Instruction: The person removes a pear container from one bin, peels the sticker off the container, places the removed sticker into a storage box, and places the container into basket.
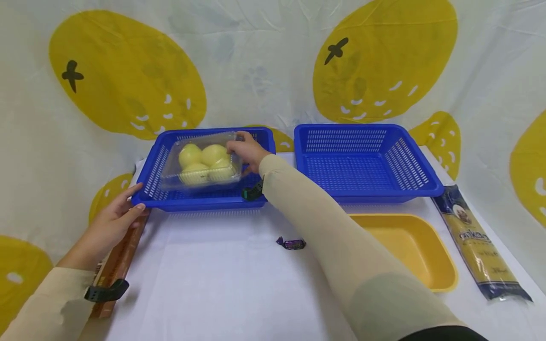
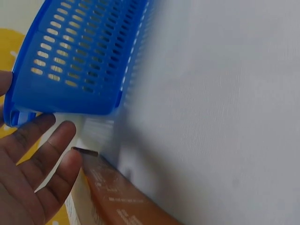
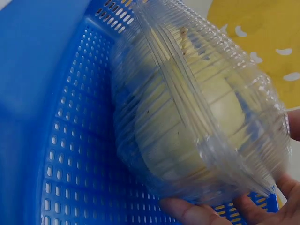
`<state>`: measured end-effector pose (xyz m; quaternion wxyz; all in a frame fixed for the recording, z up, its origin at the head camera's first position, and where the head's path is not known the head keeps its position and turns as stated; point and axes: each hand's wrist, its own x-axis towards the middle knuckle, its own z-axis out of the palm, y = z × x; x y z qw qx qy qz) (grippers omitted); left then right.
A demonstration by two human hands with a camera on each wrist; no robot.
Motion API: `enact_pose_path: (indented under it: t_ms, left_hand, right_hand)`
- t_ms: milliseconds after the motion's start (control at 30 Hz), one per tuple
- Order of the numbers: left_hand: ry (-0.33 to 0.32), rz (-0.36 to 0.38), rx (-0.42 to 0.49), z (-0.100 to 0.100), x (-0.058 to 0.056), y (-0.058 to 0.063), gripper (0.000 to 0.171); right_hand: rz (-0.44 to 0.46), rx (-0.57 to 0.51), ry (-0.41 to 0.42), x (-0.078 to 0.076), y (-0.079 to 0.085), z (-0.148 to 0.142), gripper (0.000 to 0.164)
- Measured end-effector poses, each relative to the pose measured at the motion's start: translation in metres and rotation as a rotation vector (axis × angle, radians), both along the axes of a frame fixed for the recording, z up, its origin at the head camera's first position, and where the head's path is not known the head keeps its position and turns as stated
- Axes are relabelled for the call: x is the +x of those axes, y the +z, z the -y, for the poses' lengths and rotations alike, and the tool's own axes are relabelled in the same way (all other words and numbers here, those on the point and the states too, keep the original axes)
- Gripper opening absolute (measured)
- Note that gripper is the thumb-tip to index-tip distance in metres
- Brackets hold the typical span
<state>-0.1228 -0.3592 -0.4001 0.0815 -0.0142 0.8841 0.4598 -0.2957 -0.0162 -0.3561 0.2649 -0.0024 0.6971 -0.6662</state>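
My right hand grips the right end of a clear plastic clamshell box. Inside it sit several round, pale yellow-green fruits, one with a stem showing in the right wrist view. Tilted, the box is over the left blue basket, within its walls in the head view. The fingers of the right hand go under the box. My left hand pinches the basket's near left corner, thumb on the rim. In the left wrist view, other fingers spread below the basket's rim.
A second blue basket stands to the right. In front of it is a yellow tub, partly behind my right sleeve. A long gold and navy packet lies far right. A purple wrapped candy lies mid-table; a brown package lies under my left arm.
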Motion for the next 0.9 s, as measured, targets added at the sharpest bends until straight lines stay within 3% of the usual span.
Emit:
enact_pose_path:
  t_ms: [200,433,633,900]
  left_hand:
    - [0.019,-0.044,0.013,-0.003,0.004,0.002,0.069]
    - [0.107,0.016,0.01,-0.014,0.008,0.002,0.069]
    - [0.171,0.001,0.04,-0.021,0.01,0.0,0.068]
    - [0.187,-0.003,0.059,-0.024,0.01,-0.003,0.066]
  right_hand:
    - [-0.004,-0.001,0.04,-0.004,-0.004,0.006,0.087]
    - [0.017,-0.024,0.08,-0.011,-0.008,0.003,0.088]
    - [0.042,-0.029,0.103,-0.016,-0.013,0.001,0.09]
    - [0.053,-0.041,0.114,-0.02,-0.019,-0.001,0.09]
